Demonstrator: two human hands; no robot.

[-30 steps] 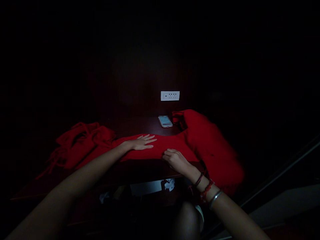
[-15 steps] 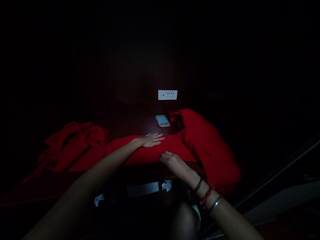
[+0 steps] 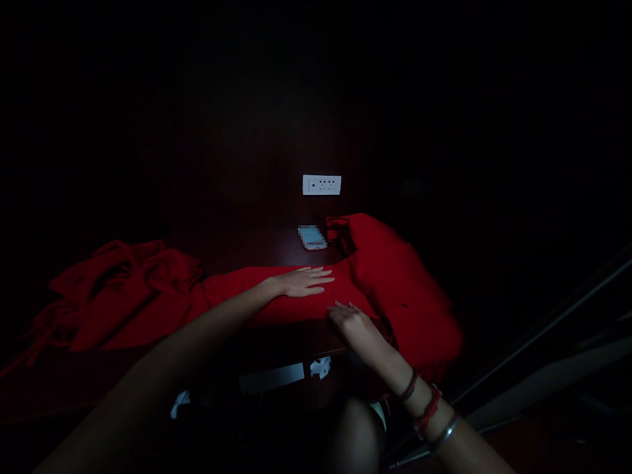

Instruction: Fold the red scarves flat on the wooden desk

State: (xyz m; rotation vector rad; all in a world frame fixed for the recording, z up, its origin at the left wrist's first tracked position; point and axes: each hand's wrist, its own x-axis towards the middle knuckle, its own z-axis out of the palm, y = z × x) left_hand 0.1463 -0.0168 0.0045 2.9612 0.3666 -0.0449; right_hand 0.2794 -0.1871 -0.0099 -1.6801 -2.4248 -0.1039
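Several left fingers (image 3: 324, 280) lie spread flat on red cloth (image 3: 301, 307).

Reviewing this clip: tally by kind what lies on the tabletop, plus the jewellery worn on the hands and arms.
Red cloth, seemingly one continuous piece: 1
Phone: 1
Ring, on the left hand: 1
Dark band: 1
Red band: 1
Silver bangle: 1
Total: 6

From the head, near, above and behind the left hand (image 3: 302, 283) and right hand (image 3: 353, 326), we look forward and down.
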